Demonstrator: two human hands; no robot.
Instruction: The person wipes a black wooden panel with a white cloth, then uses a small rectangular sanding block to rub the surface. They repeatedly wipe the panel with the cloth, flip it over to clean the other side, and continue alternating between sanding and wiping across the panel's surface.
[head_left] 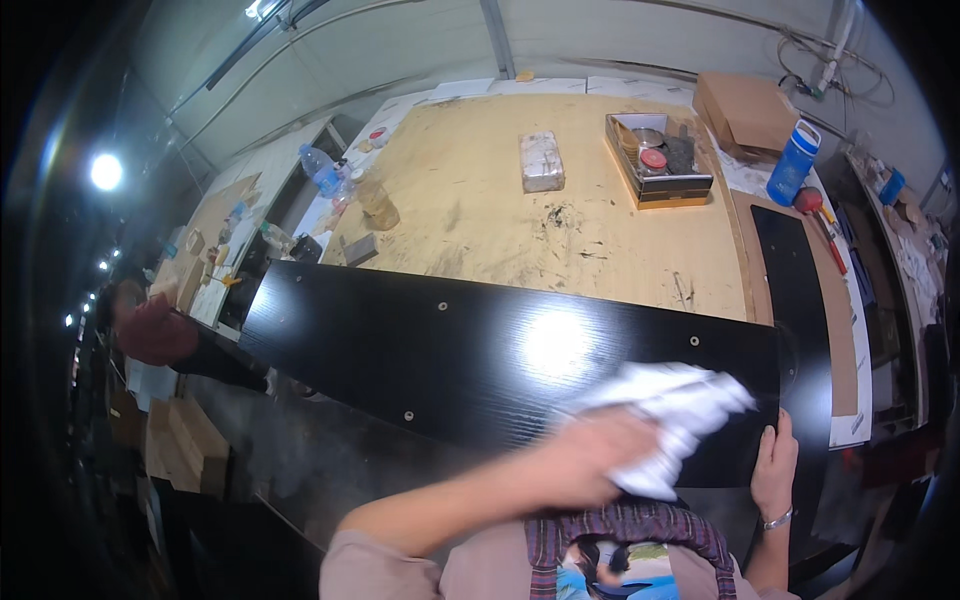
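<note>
Black panel (pixel 490 365) spans leftward from the right hand (pixel 775 465), which grasps its end edge; left hand (pixel 608 450) clutches white cloth (pixel 685 405) over it, finger placement too blurred to tell. Wiping well likely means flat, overlapping strokes along the grain, easing round small metal fittings (pixel 443 306) beyond that grip.

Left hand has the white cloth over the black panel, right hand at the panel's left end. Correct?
Not quite: the right hand is at the right end of the black panel, per the head view. The rest stands: the left hand has the white cloth over the panel.
</note>
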